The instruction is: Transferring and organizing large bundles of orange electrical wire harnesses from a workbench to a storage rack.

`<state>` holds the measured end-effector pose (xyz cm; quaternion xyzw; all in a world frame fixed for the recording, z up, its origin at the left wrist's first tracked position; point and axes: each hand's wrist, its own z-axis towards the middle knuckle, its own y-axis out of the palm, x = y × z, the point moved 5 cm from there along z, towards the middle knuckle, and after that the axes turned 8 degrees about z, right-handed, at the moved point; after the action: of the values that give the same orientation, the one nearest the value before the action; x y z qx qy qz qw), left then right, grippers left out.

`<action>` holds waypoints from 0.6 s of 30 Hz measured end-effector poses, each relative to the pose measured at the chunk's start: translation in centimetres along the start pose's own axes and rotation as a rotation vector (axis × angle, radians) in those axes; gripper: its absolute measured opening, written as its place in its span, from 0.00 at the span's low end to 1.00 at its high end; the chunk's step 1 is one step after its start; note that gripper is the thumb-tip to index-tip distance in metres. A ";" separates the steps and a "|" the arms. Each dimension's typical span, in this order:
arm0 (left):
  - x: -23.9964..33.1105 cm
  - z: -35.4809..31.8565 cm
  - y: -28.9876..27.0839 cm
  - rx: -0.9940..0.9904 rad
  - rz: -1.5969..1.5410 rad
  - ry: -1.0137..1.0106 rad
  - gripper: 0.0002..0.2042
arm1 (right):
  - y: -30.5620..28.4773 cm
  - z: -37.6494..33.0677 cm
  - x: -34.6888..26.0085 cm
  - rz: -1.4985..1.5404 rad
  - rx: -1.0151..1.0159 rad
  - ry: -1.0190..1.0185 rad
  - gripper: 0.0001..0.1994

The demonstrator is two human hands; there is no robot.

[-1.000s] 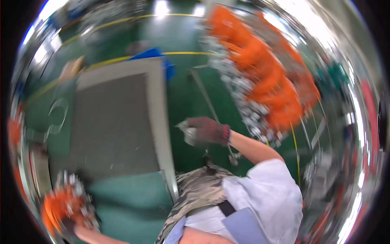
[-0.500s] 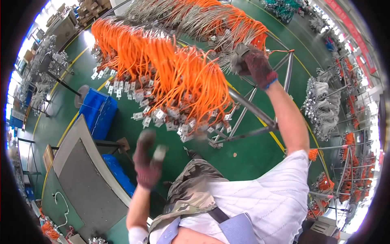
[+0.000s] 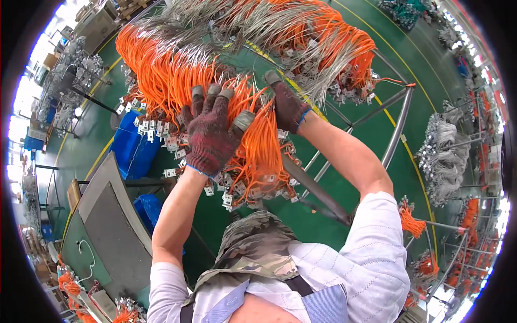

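Observation:
Orange cables (image 3: 258,148) with white connectors hang in a thick row over a metal rail (image 3: 315,188). My left hand (image 3: 211,132), in a dark red glove with grey fingertips, lies on top of the cables, its fingers spread and its thumb pointing right. At the near right end of the row, my right hand (image 3: 290,106) is against the cables' right side, in a matching glove. One grey-tipped digit of it stretches forward, while its other fingers are mostly hidden behind the cables. A bunch of cables stands between the two hands.
A second row of orange and grey cables (image 3: 344,40) hangs on the rack's far side. Blue bins (image 3: 129,148) and a grey-topped table (image 3: 116,231) stand at left. Tubular rack legs (image 3: 398,126) rise at right, before racks of grey cable bundles (image 3: 444,142).
My left hand has moved up and forward from above the floor onto the cables. My right hand has come left and nearer, from the far row to the near row's end.

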<state>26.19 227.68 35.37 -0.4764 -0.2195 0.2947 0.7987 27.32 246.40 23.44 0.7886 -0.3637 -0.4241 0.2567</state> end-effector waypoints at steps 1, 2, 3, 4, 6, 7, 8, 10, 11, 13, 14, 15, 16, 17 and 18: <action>-0.3 -0.1 0.1 0.002 -0.005 -0.001 0.28 | 4.7 -3.1 -0.7 0.178 0.033 0.030 0.39; -0.6 0.1 0.0 0.003 -0.071 0.016 0.25 | 4.8 -1.1 -1.1 0.075 -0.138 0.006 0.38; -0.5 0.3 0.1 0.002 -0.077 0.012 0.25 | 5.4 -0.5 -1.6 -0.023 -0.294 -0.026 0.42; -0.3 0.5 0.3 0.005 -0.106 0.046 0.25 | 4.6 0.3 -2.0 0.103 -0.120 -0.009 0.36; 0.0 0.7 0.2 -0.001 -0.171 0.069 0.22 | 5.3 1.3 -2.4 0.038 -0.135 -0.058 0.32; -0.1 0.8 0.1 -0.004 -0.173 0.060 0.22 | 6.0 1.4 -2.6 -0.023 -0.157 -0.110 0.29; 0.0 0.9 0.0 -0.004 -0.202 0.082 0.21 | 6.3 1.0 -2.7 0.057 -0.157 -0.069 0.20; -0.2 1.2 0.2 -0.002 -0.235 0.112 0.21 | 5.9 2.2 -2.7 -0.016 -0.110 -0.116 0.20; -0.4 1.2 0.3 0.002 -0.244 0.133 0.21 | 5.4 2.9 -2.9 -0.090 -0.066 -0.164 0.21; -0.5 1.2 0.3 -0.025 -0.323 0.159 0.22 | 4.4 4.3 -2.8 0.009 -0.133 -0.105 0.17; -0.4 1.5 0.0 -0.041 -0.392 0.179 0.23 | 3.1 4.8 -3.7 -0.227 -0.065 -0.198 0.16; -0.8 1.6 -0.6 -0.059 -0.451 0.192 0.24 | 3.5 4.6 -4.0 -0.463 -0.009 -0.282 0.14; -1.9 1.3 0.0 -0.009 -0.699 0.170 0.28 | 3.8 4.2 -3.7 -0.284 0.001 -0.300 0.12; -2.5 1.0 0.3 -0.054 -0.707 0.109 0.30 | 3.8 3.6 -3.4 -0.133 0.027 -0.231 0.12; -2.9 0.9 0.5 -0.097 -0.718 0.052 0.31 | 3.7 2.9 -3.4 0.017 0.056 -0.166 0.13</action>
<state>23.34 226.43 35.08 -0.4137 -0.3664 -0.0275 0.8330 22.23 246.59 26.24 0.7544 -0.4022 -0.4757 0.2072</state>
